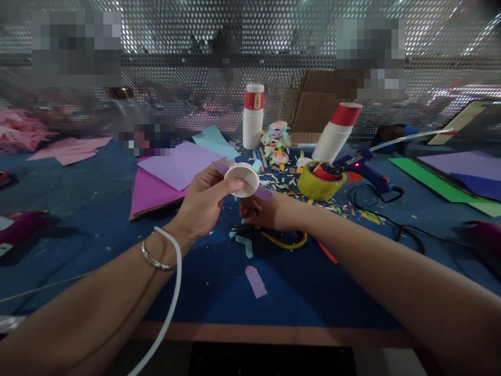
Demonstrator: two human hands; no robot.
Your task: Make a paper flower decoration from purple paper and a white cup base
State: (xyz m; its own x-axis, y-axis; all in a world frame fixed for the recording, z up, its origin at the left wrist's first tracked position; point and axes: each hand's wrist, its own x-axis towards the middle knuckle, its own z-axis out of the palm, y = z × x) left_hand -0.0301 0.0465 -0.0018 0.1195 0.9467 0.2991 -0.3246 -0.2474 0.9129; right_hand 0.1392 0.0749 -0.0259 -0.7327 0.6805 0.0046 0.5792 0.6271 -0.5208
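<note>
While left hand pinches white cup, right hand, grip unclear, scissors beneath, yellow tape beyond.

white paper cup, held up, round mouth tilted toward the viewer, pale purple paper just beside it

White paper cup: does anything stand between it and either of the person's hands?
Nothing visible stands between the white paper cup and the left hand, whose thumb reaches inside the rim. Toward the right hand, purple paper shows at the cup's lower right; whether it touches that hand is unclear.
</note>
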